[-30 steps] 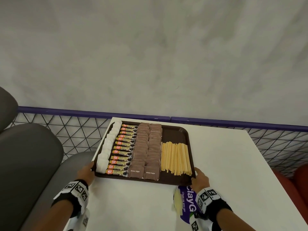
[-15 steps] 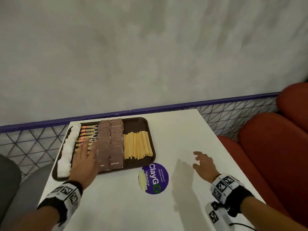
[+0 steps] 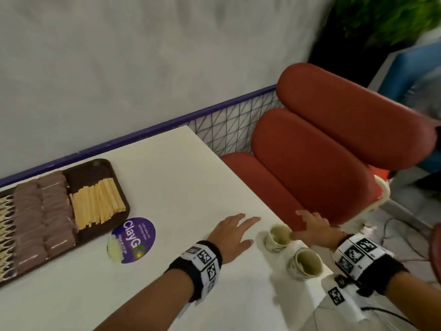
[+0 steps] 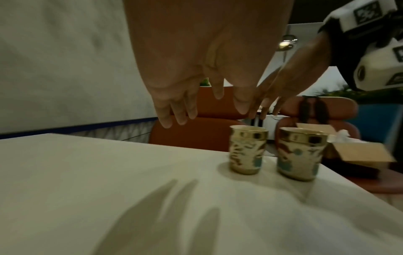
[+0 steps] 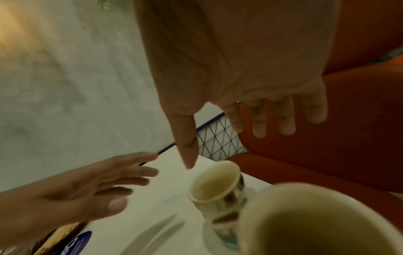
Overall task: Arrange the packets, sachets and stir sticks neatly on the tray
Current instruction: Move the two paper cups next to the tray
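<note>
The dark brown tray (image 3: pixel 117 177) lies at the table's far left with rows of brown sugar sachets (image 3: pixel 45 216), pale wooden stir sticks (image 3: pixel 95 204) and printed coffee stick packets (image 3: pixel 4 235) at the frame's edge. My left hand (image 3: pixel 235 232) hovers flat and open over the bare table, right of the tray. My right hand (image 3: pixel 310 229) is open with fingers spread, its thumb close to the rim of a paper cup (image 3: pixel 278 237). Neither hand holds anything. In the wrist views the left hand (image 4: pixel 194 107) and the right hand (image 5: pixel 240 134) hang over the table and cups.
Two patterned paper cups stand near the table's right edge, the nearer cup (image 3: pixel 306 263) beside my right wrist. A round purple sticker (image 3: pixel 134 238) lies in front of the tray. Red padded chairs (image 3: pixel 322 163) stand right of the table; a purple-railed mesh fence (image 3: pixel 233 130) runs behind.
Both hands let go of the tray and swung right to the cups; the left hand passed over the sachets on its way. My view turned right, so the tray now sits at the far left.
</note>
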